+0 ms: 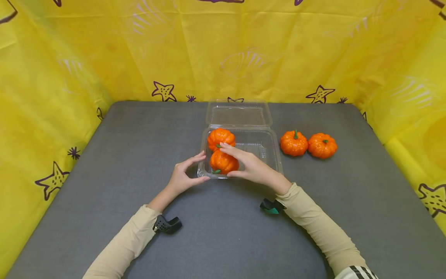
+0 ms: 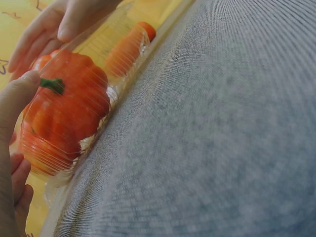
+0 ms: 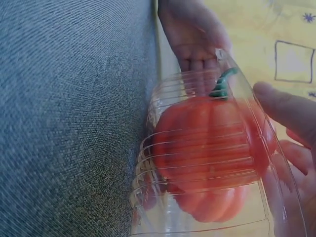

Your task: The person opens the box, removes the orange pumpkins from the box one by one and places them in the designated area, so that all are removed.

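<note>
A clear plastic clamshell box (image 1: 259, 149) lies on the table with its lid (image 1: 238, 115) folded back. Two small orange pumpkins sit in its left half: a rear pumpkin (image 1: 221, 138) and a front pumpkin (image 1: 224, 162), whose green stem (image 3: 220, 85) points to the left. My right hand (image 1: 252, 166) reaches over the box, thumb and fingers spread about the front pumpkin's right side; whether they touch it is unclear. At the box's front left corner is my left hand (image 1: 181, 178), fingers extended along the side and thumb near the front edge.
Two more orange pumpkins, one (image 1: 294, 143) beside the box and another (image 1: 322, 145) farther right, rest side by side on the grey table (image 1: 139, 135). Yellow patterned cloth (image 1: 209, 46) hangs behind and at both sides. Each wrist carries a black camera mount (image 1: 168, 224).
</note>
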`<state>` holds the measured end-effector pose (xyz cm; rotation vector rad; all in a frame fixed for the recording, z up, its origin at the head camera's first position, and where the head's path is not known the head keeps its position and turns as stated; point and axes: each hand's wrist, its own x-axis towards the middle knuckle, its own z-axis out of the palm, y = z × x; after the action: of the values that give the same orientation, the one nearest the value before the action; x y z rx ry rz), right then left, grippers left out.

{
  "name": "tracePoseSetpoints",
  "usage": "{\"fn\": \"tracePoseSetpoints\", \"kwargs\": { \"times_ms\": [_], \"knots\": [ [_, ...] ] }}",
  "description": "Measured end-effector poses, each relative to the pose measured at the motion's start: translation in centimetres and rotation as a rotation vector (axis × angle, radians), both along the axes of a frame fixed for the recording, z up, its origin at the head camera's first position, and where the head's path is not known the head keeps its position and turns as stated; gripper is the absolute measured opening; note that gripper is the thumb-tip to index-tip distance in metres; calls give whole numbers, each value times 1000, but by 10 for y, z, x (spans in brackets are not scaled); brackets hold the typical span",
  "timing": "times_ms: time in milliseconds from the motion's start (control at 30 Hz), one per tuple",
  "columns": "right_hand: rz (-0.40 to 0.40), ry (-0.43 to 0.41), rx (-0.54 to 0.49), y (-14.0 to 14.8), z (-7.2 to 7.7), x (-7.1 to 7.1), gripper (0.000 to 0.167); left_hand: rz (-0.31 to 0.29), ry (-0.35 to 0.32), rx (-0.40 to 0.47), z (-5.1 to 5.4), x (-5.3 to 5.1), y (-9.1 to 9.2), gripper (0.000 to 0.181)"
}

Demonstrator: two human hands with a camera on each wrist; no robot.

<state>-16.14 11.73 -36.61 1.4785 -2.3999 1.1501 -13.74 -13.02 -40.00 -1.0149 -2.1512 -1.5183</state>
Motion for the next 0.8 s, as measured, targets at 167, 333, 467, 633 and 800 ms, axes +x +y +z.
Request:
{"fn": "tracePoseSetpoints", "kwargs": {
  "times_ms": [167, 333, 467, 633, 800],
  "knots": [
    [31, 5, -11, 0, -3, -2, 58, 5, -1, -5, 1, 0, 0, 59],
    [76, 27, 16, 2, -5, -4, 49, 4, 9, -4, 0, 1, 1, 59],
    [81, 19, 34, 2, -6, -7, 50, 4, 15, 1, 0, 0, 2, 61],
    [63, 19, 66, 4, -6, -12, 60, 5, 21, 3, 1, 1, 1, 61],
    [49, 9, 130, 7, -6, -14, 70, 8, 13, -1, 1, 1, 1, 61]
  ]
}}
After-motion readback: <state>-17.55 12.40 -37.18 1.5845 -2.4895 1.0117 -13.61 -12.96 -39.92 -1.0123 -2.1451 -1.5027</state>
